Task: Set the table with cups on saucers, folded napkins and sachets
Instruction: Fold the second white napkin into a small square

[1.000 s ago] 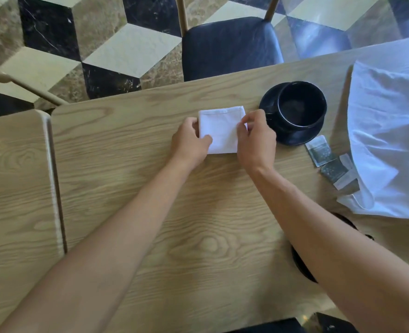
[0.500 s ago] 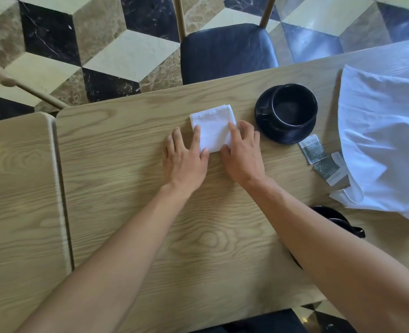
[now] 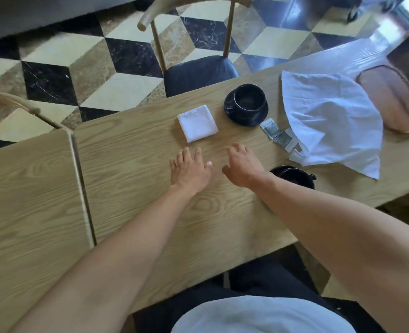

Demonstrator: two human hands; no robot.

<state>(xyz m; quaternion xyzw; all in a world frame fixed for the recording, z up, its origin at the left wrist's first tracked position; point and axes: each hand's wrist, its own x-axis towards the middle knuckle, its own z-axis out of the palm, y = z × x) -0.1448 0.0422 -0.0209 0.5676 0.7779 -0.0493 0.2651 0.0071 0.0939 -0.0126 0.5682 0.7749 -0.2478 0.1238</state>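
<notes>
Folded napkin (image 3: pixel 197 123) lies flat on bench (image 3: pixel 131 188), just left of black cup (image 3: pixel 248 100) on its saucer (image 3: pixel 237 116). Two sachets (image 3: pixel 276 134) sit just right of saucer, near side, one partly under loose white cloth (image 3: pixel 331 126). Both hands are on the near side of napkin, not touching it: left hand (image 3: pixel 190 170) w/ grip released, fingers straight; right hand (image 3: pixel 243 165) also released, fingers relaxed, holding nothing. 2nd black cup (image 3: pixel 292 175) partly hidden behind right wrist.
</notes>
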